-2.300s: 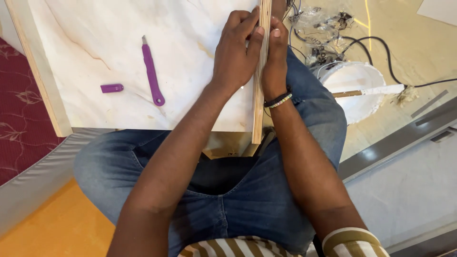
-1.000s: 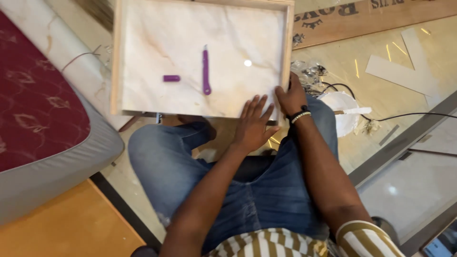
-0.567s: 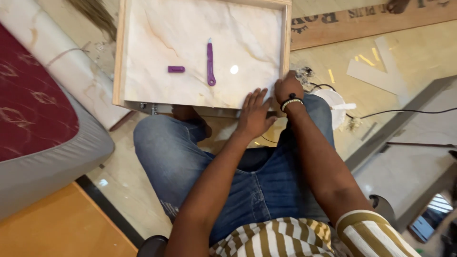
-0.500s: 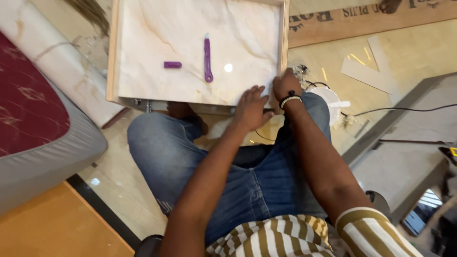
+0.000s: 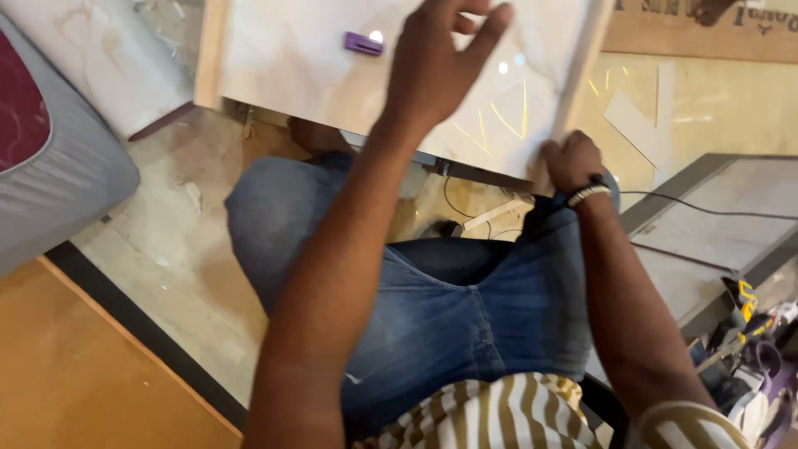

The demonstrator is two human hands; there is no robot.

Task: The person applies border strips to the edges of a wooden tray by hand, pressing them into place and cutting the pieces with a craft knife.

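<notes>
**Hands on a framed marble-look panel**

Left hand [image 5: 440, 71] lies spread wide, fingers fanned, over the face of the marble-look panel [image 5: 307, 71]; blur keeps me from telling whether the palm presses flat or only hovers just above. Right hand [image 5: 572, 162], a beaded band at the wrist, is curled closed around the wooden edge strip [image 5: 582, 71] at the panel's near right corner.

The panel is the biggest thing in view: a pale, glossy sheet with wooden strips along its left and right sides, resting across the person's jeans-clad knees above the floor [image 5: 166, 249]. It looks stiff and fairly heavy. The polished face is likely slippery under a flat palm, and its corners may chip if knocked. The wooden edges probably give the surest hold, one hand to each side.

A grey cushion [image 5: 58, 166] with a maroon top sits well apart on the left. A small purple cap [image 5: 363, 43] lies loose on the panel just beside the left hand and could slide if the sheet tilts.
</notes>
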